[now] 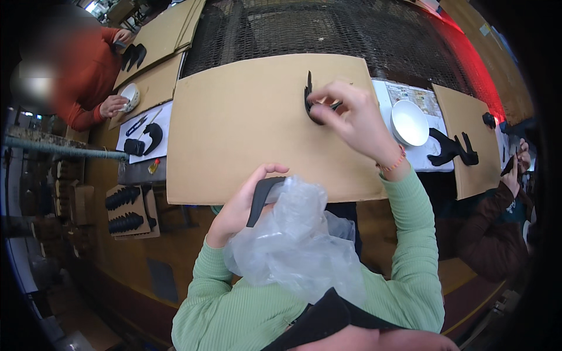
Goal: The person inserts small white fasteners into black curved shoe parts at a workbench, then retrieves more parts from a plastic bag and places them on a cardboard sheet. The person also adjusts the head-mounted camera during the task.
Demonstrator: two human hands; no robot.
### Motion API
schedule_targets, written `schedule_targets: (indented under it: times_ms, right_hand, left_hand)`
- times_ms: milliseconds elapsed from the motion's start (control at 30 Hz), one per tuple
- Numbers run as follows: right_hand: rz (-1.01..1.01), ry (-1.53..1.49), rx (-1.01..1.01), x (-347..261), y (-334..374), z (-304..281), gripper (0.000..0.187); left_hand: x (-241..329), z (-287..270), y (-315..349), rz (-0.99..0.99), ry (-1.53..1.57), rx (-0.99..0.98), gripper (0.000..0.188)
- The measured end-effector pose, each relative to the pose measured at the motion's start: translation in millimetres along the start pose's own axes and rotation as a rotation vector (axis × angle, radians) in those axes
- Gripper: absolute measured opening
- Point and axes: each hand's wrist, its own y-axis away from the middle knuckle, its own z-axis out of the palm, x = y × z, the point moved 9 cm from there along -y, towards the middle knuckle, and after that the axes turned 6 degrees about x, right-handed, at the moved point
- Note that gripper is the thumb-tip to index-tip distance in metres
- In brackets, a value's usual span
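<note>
My left hand [234,215] is wrapped round a smooth black curved piece [261,198], held near the front edge of the cardboard sheet [246,128]. A crumpled clear plastic bag [287,240] lies against that hand and hangs over my front, so part of the grip is hidden. Farther off, toward the sheet's right side, my right hand [354,120] has its thumb and fingers closed at a second black part, a slim curved piece [308,93]. The hand covers some of it, and a pointed end stands out beyond the fingertips.
Right of the sheet stands a white bowl [410,123], with black curved parts [453,147] beyond it. A co-worker in orange [93,76] sits at left with a bowl [130,96]; another person's brown sleeve [489,228] shows at right. Behind the sheet runs black mesh [281,32].
</note>
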Motion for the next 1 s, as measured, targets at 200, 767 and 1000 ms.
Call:
schedule_targets:
  times_ms: [200,767,1000]
  right_hand:
    - [-0.127,-0.47,-0.519,-76.9,42.9,42.4,0.015]
    - [-0.508,0.193,0.436,-114.7,54.3,-46.8,0.029]
    - [-0.562,0.226,0.387,-131.1,60.4,-42.1,0.033]
  left_hand:
    - [16.3,20.5,8.7,0.169,-0.041,-0.106,0.077]
    - [-3.9,21.4,43.1,-0.036,0.212,-0.115,0.057]
    - [13.8,32.5,42.8,0.096,0.053,-0.227,0.052]
